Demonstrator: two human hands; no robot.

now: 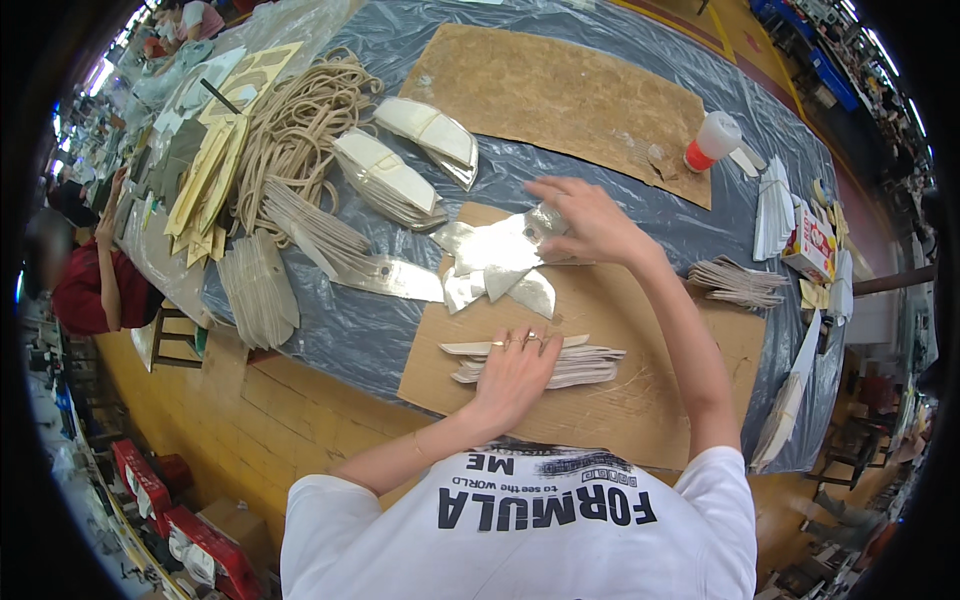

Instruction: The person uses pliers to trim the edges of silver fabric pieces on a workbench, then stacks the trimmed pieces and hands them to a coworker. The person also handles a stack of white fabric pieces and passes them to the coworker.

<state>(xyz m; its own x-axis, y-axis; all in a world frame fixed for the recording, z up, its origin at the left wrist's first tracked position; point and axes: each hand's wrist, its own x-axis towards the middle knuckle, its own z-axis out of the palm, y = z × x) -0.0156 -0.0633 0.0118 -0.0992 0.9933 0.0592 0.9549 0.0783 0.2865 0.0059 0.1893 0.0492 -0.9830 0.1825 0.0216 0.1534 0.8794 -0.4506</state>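
Note:
My left hand (515,378) is closed over a stack of narrow off-white cut strips (590,367) near the front of a cardboard sheet (640,400). Its fingers bend over the far edge of the stack, and the thumb side is partly hidden. Farther off, my right hand (598,222) reaches over a loose pile of shiny silver cut pieces (495,250). Its thumb and fingers are spread around the pile's right end, and glare hides some outlines there. One long silver piece (400,277) with a hole extends left from the pile.
Bundles of pale cut pieces (385,175) and tangled beige cord (310,110) lie at left. A brown board (560,95) spans the back, with a red-and-white bottle (712,142) on it. More stacked strips (738,281) and a box (812,240) sit at right. A co-worker's arm (108,240) shows far left.

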